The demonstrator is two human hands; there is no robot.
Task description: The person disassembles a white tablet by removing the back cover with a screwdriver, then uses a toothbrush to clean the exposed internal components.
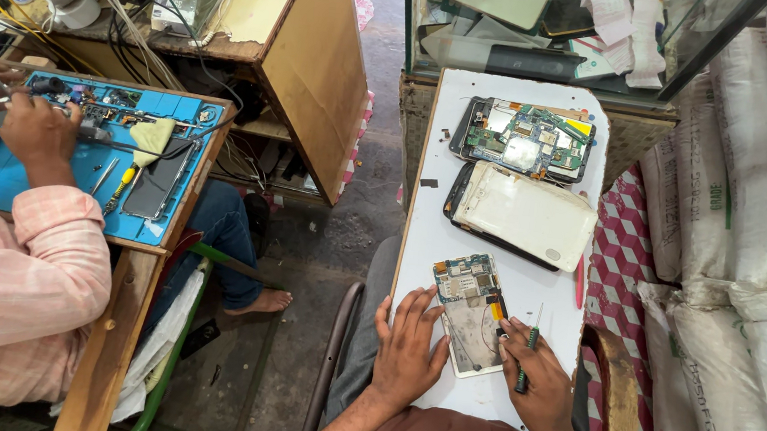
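Low in the middle of the frame, the left hand (408,344) lies flat with fingers spread, holding nothing, touching the left edge of an opened phone (470,313) on the white board (428,239). The right hand (541,381) is curled around a small green screwdriver (527,356), beside the phone's right edge. Two more opened phones (523,177) lie higher up the board.

Left hand (408,344) lies flat on the white desk (437,239), steadying an opened phone (470,314). Right hand (537,376) grips a green-handled screwdriver (529,353) beside it. Further up sit a circuit board (527,140) and a pale back cover (526,215).
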